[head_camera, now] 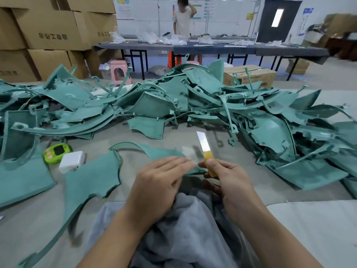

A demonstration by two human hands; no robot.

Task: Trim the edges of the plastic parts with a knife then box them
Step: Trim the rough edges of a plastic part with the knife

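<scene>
A thin teal plastic part (154,150) with a curved arm lies in front of me on the grey work surface. My left hand (160,180) rests on its near edge with the fingers laid flat and straight. My right hand (229,180) grips a knife (205,149) by its yellow handle, the silver blade pointing up and away, just right of the part. A second large teal part (90,182) lies to the left of my left forearm. A big heap of teal plastic parts (173,105) spreads across the back of the surface.
A grey cloth (185,235) covers my lap. A white charger block (71,161) and a small green gadget (57,152) lie at the left. Cardboard boxes (48,29) are stacked at the back left, another box (251,75) behind the heap. A person (182,18) stands at a long dark table (212,48).
</scene>
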